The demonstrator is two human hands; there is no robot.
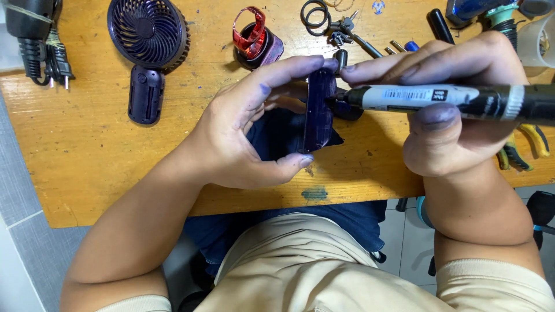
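Note:
My left hand (pixel 245 130) pinches a narrow dark purple plastic cover (pixel 319 110) between thumb and fingers, holding it on edge above the wooden table (pixel 87 144). My right hand (pixel 445 115) grips a black and white marker pen (pixel 445 98), its tip touching the right side of the cover. Both hands carry purple ink stains. A dark blue cloth (pixel 277 136) lies on the table under my hands.
A dark purple handheld fan (pixel 149 34) lies at the back left. A red and black round part (pixel 256 37), keys on rings (pixel 329 20), screwdriver bits, yellow-handled pliers (pixel 529 144) and a black plug (pixel 34 40) are spread along the table's far side.

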